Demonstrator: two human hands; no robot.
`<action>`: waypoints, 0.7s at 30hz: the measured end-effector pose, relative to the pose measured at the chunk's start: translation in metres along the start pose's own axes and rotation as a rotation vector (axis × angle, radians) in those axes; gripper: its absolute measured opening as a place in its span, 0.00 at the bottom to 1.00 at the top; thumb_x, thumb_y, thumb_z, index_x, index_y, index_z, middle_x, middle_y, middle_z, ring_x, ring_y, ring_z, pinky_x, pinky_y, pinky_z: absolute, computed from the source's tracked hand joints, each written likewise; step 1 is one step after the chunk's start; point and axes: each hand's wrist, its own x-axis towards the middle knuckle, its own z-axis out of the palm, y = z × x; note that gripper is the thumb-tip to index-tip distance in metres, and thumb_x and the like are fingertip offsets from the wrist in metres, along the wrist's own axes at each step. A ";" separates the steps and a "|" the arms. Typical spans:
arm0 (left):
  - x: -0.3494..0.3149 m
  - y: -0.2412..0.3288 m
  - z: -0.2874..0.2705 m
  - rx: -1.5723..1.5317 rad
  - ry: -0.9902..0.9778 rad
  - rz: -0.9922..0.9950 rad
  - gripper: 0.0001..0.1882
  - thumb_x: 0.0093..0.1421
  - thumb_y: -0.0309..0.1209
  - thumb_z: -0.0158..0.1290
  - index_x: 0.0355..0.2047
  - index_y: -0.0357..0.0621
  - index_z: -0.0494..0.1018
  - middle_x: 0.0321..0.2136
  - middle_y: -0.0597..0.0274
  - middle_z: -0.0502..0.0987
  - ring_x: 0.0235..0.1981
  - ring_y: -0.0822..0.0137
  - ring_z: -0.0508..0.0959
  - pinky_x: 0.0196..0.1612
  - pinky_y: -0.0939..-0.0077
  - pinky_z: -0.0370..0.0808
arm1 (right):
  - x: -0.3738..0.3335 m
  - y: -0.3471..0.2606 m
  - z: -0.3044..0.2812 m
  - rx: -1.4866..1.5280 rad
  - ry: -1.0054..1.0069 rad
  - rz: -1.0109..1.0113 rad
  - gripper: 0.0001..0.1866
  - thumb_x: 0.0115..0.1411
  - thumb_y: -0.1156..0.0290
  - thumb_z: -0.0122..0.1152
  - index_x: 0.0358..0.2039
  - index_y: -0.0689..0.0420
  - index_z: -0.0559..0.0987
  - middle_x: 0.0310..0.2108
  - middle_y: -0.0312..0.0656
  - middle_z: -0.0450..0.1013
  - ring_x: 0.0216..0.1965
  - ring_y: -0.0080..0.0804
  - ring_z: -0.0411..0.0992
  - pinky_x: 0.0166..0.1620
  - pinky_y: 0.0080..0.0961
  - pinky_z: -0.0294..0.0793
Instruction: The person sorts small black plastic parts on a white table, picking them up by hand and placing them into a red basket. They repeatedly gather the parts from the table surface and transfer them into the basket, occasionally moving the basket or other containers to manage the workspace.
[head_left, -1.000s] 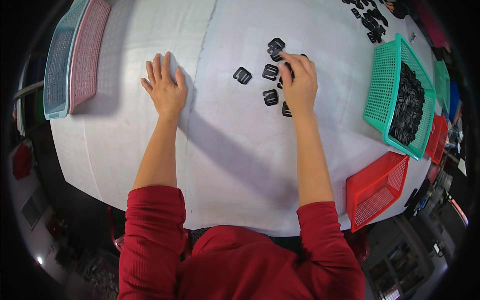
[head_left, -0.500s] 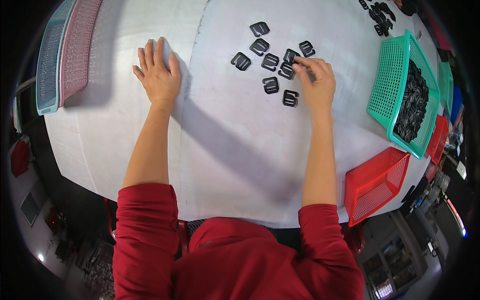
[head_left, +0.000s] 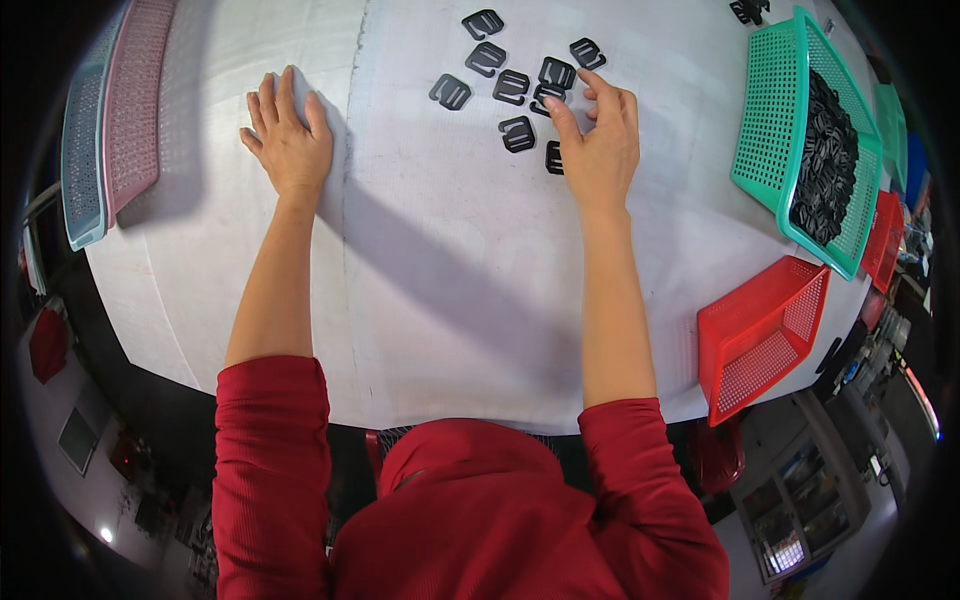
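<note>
One red basket [head_left: 722, 350] sits nearest, at the right of the white-covered bench [head_left: 450, 340]. Beyond it, the left hand [head_left: 296, 150] lies flat, fingers spread and holding nothing. The right hand [head_left: 603, 145] partly covers the nearest of nine loose black hook buckles [head_left: 517, 134]; its fingers curl beside two close-set ones, and whether they grip cannot be told. The step seems to be handling buckles singly; the next move would call for a light pinch that spares the neighbours. A green basket [head_left: 765, 120] holds small black pieces [head_left: 825, 180], too jumbled to identify; farther, dark parts [head_left: 748, 11] are cut off by the top edge.
</note>
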 end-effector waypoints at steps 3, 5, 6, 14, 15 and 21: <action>0.001 0.000 0.001 -0.017 0.007 0.001 0.27 0.66 0.47 0.37 0.64 0.60 0.58 0.66 0.61 0.54 0.69 0.54 0.46 0.66 0.42 0.38 | -0.001 0.003 -0.001 -0.022 -0.012 -0.139 0.17 0.50 0.63 0.69 0.41 0.49 0.78 0.37 0.38 0.70 0.38 0.36 0.70 0.40 0.32 0.68; -0.001 -0.006 0.002 -0.033 0.016 0.012 0.27 0.65 0.47 0.37 0.64 0.60 0.58 0.66 0.60 0.54 0.69 0.54 0.46 0.66 0.41 0.37 | -0.011 -0.001 0.004 -0.129 -0.050 -0.202 0.16 0.49 0.65 0.70 0.39 0.49 0.78 0.37 0.37 0.70 0.38 0.35 0.69 0.39 0.31 0.67; -0.001 -0.007 0.000 -0.041 0.022 0.016 0.27 0.65 0.47 0.37 0.64 0.60 0.58 0.66 0.60 0.54 0.69 0.54 0.46 0.66 0.40 0.37 | -0.020 -0.007 0.011 -0.208 -0.056 -0.213 0.15 0.49 0.65 0.70 0.38 0.50 0.78 0.36 0.36 0.70 0.38 0.34 0.69 0.39 0.31 0.67; -0.021 0.012 -0.078 -0.587 -0.213 -0.143 0.19 0.60 0.42 0.51 0.48 0.47 0.74 0.48 0.55 0.76 0.48 0.62 0.75 0.51 0.67 0.69 | -0.048 -0.050 0.000 0.156 -0.438 0.174 0.12 0.51 0.70 0.68 0.36 0.58 0.80 0.25 0.37 0.77 0.28 0.29 0.74 0.33 0.26 0.70; -0.036 0.024 -0.093 -0.750 -0.303 -0.115 0.17 0.62 0.42 0.50 0.43 0.45 0.76 0.39 0.57 0.77 0.38 0.65 0.76 0.43 0.71 0.70 | -0.053 -0.057 -0.011 0.358 -0.499 0.267 0.11 0.52 0.71 0.68 0.36 0.58 0.80 0.25 0.37 0.77 0.27 0.26 0.74 0.32 0.24 0.70; -0.121 0.084 -0.191 -1.105 -0.901 -0.205 0.24 0.68 0.47 0.42 0.28 0.38 0.73 0.16 0.64 0.72 0.19 0.74 0.71 0.27 0.76 0.68 | -0.105 -0.136 -0.075 0.631 -0.672 0.301 0.09 0.59 0.70 0.61 0.37 0.61 0.80 0.24 0.38 0.77 0.27 0.19 0.72 0.32 0.18 0.68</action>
